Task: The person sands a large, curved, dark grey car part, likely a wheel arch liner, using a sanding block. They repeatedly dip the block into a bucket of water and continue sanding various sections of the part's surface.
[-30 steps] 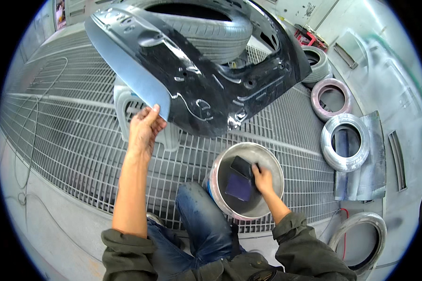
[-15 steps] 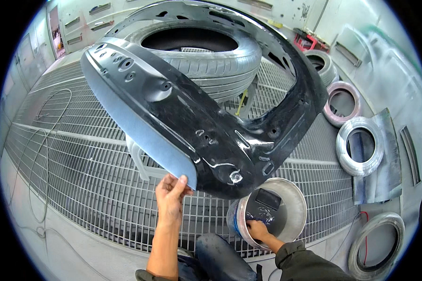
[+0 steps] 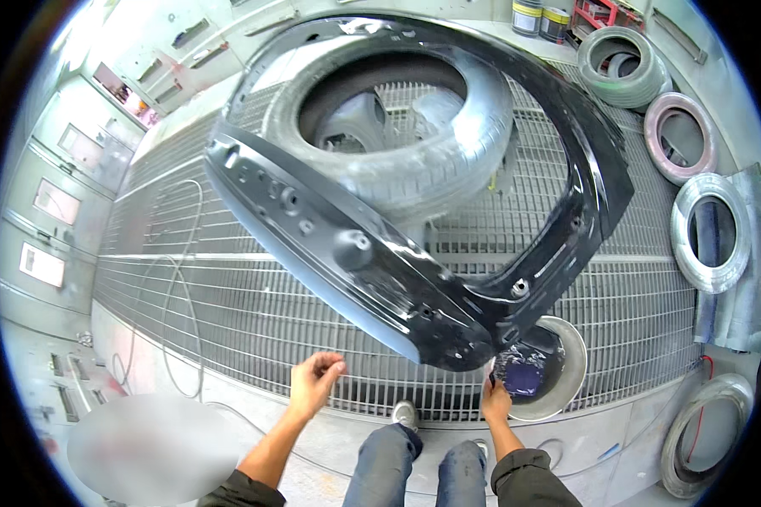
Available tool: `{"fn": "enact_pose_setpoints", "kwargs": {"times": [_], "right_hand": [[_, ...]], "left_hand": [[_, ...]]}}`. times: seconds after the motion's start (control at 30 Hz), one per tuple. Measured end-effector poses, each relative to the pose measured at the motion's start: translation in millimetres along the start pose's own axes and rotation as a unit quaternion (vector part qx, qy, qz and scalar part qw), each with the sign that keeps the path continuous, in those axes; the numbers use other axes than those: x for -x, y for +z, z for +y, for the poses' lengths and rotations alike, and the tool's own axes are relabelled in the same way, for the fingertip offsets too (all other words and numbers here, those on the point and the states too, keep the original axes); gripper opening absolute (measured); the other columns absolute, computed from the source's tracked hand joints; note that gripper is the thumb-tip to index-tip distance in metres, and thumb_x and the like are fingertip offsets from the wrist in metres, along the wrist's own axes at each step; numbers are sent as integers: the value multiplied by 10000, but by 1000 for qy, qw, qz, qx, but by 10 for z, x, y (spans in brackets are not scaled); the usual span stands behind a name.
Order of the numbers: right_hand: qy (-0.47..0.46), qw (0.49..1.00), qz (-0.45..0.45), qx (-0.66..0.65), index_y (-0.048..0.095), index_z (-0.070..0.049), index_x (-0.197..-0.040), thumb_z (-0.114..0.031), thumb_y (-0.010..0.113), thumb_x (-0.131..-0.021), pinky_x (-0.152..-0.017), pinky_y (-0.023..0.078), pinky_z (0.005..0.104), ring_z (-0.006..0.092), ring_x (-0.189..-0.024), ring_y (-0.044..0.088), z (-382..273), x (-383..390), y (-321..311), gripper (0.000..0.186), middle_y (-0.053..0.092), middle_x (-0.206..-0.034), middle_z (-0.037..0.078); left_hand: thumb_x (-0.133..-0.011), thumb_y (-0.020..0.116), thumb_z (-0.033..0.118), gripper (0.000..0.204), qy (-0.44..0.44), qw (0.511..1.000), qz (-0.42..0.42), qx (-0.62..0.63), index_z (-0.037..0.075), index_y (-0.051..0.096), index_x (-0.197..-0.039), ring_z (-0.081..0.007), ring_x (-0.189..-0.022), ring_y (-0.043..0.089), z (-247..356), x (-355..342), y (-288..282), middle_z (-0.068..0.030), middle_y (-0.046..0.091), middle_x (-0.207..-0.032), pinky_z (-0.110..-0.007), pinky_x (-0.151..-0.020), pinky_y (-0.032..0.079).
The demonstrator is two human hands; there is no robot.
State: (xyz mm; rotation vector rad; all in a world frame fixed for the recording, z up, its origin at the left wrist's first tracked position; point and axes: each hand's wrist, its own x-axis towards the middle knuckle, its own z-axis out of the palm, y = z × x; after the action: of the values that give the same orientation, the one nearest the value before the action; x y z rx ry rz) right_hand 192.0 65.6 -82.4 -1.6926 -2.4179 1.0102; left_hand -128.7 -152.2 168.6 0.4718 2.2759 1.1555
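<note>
- The black car body panel [image 3: 397,287] lies tilted over a large tyre, just beyond the left fingers; its near corner reaches toward the right fingers.
- Its pale-blue strip [image 3: 347,311], along the left edge, ends above and right of the left fingertips, apart from them.
- The left hand [image 3: 317,380] is released: fingers loosely curled, nothing seen in them.
- The right hand [image 3: 495,401] is at the left rim of the bucket [image 3: 575,372]; I cannot tell whether the fingers grasp that rim or only rest there.
- Inside the bucket, right of the right fingers, is a wet purple pad [image 3: 524,380], with a dark block [image 3: 539,340] farther beyond.
- The large tyre [image 3: 397,177] lies on its side, well beyond both hands, framed by the panel.
- Metal grating [image 3: 262,313] spreads below and beyond the fingers; a thin hose [image 3: 200,201] loops across it, left of the left hand.
- Between the hands, nearer the body, are jeans legs [image 3: 382,460] and a grey shoe [image 3: 405,414].
- Well right of the right fingers are a pinkish tyre [image 3: 654,139], a silver tyre [image 3: 683,241] and, nearer, a greyish tyre [image 3: 675,439].
</note>
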Motion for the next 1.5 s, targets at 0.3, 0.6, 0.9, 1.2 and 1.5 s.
{"fn": "enact_pose_setpoints", "kwargs": {"times": [0.3,0.6,0.9,1.2,1.5], "right_hand": [[142,985,13,92,634,-46,-1135,-276,666,-915,-789,569,544,440,-894,718,155,-394,364,321,728,-890,239],[147,959,171,171,717,-40,-851,-128,585,-916,-674,544,553,449,-719,697,271,-294,560,172,710,-759,231],[157,961,158,165,681,-79,-823,-450,716,-909,-650,551,507,391,-674,706,-453,208,754,383,714,-715,173],[167,961,151,160,683,-67,-724,-511,681,-922,-621,532,505,382,-620,684,-1247,759,1530,487,683,-640,162],[207,949,180,155,670,-49,-703,-453,754,-881,-600,514,530,403,-583,669,-2210,1403,2323,449,664,-606,164]], "left_hand": [[-964,656,185,533,404,846,61,-344,67,506,-1462,-385,-1433,430,1170,-2845,-1107,-173,441,-1572,-490,-1187,338],[-1028,463,397,565,485,746,-12,-456,83,458,-1497,-341,-1496,328,1079,-4042,-1170,-146,449,-1547,-521,-1257,117],[-1005,507,431,570,523,729,-51,-439,36,505,-1417,-371,-1338,457,1211,-4124,-1351,-179,523,-1421,-536,-1189,219],[-897,647,439,497,547,706,-173,-416,92,689,-1250,-359,-1178,587,1535,-4479,-1428,-144,635,-1262,-443,-988,476],[-947,613,490,462,568,716,-147,-378,116,714,-1199,-321,-1127,581,1414,-4634,-1400,-102,621,-1140,-430,-935,483]]}}
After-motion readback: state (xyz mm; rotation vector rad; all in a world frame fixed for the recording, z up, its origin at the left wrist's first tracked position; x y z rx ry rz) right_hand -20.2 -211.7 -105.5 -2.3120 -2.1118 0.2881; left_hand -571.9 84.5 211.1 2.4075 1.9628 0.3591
